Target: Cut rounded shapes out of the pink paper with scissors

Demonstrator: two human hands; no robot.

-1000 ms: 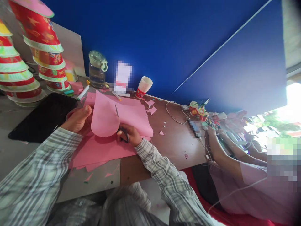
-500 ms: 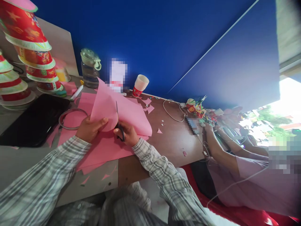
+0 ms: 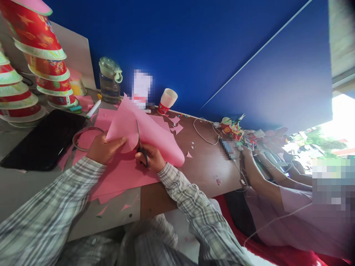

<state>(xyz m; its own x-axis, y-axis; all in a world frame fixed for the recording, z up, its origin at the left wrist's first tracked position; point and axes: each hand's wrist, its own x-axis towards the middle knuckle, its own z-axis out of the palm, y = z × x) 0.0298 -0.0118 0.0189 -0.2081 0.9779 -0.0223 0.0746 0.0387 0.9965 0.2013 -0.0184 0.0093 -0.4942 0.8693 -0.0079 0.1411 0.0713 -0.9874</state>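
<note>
Worktop [image 3: 205,166] brown, carrying flat pink sheets [image 3: 122,177] under both hands. Black tablet [image 3: 44,140] lies at left, below stacked red paper cups [image 3: 41,48]. Pink paper [image 3: 149,136] is lifted and curled above the flat sheets, between the hands. Left hand [image 3: 104,147] pinches its near edge, thumb on top, fingers clenched on the paper. Right hand [image 3: 151,159] grips black scissors [image 3: 140,142], blades upright in the paper's edge. Water jar [image 3: 110,79] and a tilted paper cup [image 3: 167,101] stand by the blue wall
</note>
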